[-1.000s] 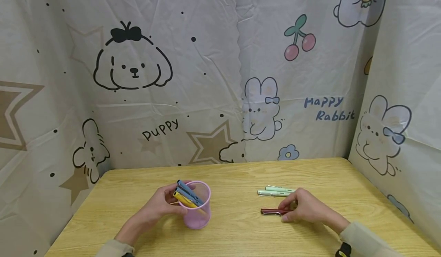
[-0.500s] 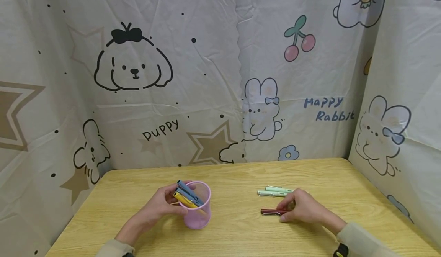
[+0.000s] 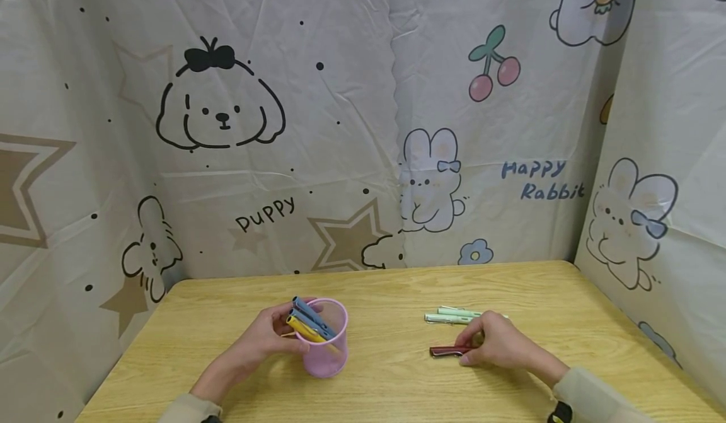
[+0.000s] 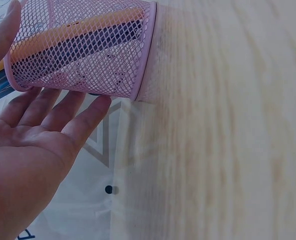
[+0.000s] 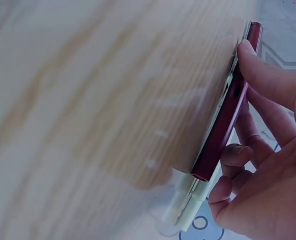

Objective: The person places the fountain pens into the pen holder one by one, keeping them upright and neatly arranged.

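My left hand (image 3: 263, 335) holds a pink mesh pen cup (image 3: 326, 365), thumb on the near side and fingers behind it. Blue pens (image 3: 314, 318) and a yellow pen (image 3: 303, 328) lean in the cup toward that hand. In the left wrist view the cup's mesh wall (image 4: 87, 65) shows the pens through it, with fingertips along its side. To the right, my right hand (image 3: 499, 342) pinches a dark red pen (image 3: 445, 351) lying close to the tabletop. The right wrist view has the thumb on the red barrel (image 5: 220, 132) near one end, other fingers at its far side.
Two pale green pens (image 3: 450, 318) lie side by side just behind the red pen, partly covered by my right hand. The wooden table (image 3: 386, 398) reaches back to a printed cloth (image 3: 340, 177) that hangs behind and at both sides.
My right hand has slid slightly left along the red pen. The left hand and the pen cup have stayed where they were.
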Tool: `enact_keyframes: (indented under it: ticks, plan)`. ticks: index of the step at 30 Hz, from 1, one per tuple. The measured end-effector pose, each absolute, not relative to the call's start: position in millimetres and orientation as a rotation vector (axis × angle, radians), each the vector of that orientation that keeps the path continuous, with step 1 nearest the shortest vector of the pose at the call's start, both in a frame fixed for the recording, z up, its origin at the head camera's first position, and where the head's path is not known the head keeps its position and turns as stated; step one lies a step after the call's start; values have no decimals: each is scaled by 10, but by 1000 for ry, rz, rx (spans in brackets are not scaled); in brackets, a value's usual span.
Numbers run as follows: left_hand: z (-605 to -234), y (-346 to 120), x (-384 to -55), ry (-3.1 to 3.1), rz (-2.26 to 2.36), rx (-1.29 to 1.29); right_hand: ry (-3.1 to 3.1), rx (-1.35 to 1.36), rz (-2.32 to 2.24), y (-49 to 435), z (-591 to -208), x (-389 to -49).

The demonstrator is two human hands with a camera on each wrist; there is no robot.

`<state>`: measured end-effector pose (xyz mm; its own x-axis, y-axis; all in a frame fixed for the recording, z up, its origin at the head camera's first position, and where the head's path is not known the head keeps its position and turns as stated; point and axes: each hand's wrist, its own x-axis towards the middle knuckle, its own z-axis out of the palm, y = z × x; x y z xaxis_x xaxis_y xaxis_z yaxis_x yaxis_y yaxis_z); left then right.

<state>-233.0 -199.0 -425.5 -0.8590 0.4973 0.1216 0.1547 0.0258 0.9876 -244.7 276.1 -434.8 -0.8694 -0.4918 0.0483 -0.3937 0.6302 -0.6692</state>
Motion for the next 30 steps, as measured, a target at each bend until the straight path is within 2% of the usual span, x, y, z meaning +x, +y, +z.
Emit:
enact_keyframes:
  ticks: [14, 30]
  plan:
    - [-4251, -1974, -2348, 2054, 1904, 646, 2726, -723, -1056, 2689, -4230, -2411]
    - [-4243, -1970, -2334, 2084, 1892, 661, 2617, -610, -1283, 2569, -4115, -2359]
